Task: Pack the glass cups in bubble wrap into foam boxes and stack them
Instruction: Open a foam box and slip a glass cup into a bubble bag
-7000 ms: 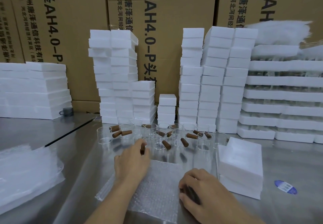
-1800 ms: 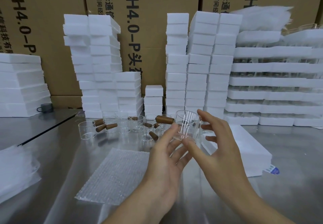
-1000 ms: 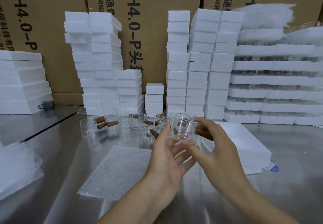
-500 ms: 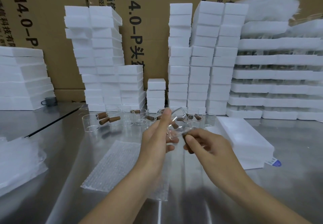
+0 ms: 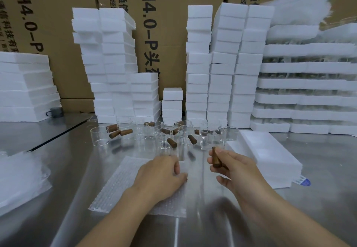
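We see the right hand (image 5: 233, 169) pinching a brown wooden cup handle (image 5: 216, 159); the blurred left hand (image 5: 160, 177), grip unclear, lies on a clear bubble-wrap sheet (image 5: 116, 189).

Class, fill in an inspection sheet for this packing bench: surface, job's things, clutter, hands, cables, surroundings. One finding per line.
Surface: shiny steel table, reflective.
Job's things: clear bubble-wrap sheet lying flat in front; clear glass cups with brown wooden handles clustered behind it; flat white foam box at right; tall stacks of white foam boxes at the back.
Clutter: blue-and-white label beside the foam box; heap of translucent plastic wrap at left.
Hands: right hand grips a cup's brown wooden handle; left hand over the bubble wrap, blurred, grip unclear.
Cables: nothing seen.
Surroundings: brown printed cardboard cartons behind the stacks.
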A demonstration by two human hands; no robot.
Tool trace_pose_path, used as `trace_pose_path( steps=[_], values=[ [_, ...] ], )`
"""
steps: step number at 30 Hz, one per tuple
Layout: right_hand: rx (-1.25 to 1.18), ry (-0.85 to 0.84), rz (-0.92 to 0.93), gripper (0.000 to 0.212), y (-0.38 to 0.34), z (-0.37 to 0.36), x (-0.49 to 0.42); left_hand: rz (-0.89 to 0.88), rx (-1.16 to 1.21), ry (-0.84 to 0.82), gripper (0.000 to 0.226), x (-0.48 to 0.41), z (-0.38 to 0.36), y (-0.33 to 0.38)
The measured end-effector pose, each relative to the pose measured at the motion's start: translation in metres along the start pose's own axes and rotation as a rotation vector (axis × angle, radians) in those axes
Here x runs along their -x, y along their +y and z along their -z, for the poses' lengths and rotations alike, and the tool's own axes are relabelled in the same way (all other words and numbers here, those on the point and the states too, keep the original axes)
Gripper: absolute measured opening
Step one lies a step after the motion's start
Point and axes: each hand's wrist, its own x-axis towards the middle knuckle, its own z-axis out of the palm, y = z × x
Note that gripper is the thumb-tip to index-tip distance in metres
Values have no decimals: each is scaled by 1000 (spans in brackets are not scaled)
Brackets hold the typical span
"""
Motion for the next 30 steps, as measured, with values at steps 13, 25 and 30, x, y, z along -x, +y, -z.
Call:
trace_pose_path(
  steps=[13,25,30],
  values=[
    [194,-96,47,27,8,-6,0,31,471,357,26,-10,7,3],
    [369,-78,145,30,10,-2,-3,-216,552,554,10,6,16,28],
    [399,-7,129,33,11,-1,-4,-381,405,621,9,14,17,39]
  ],
)
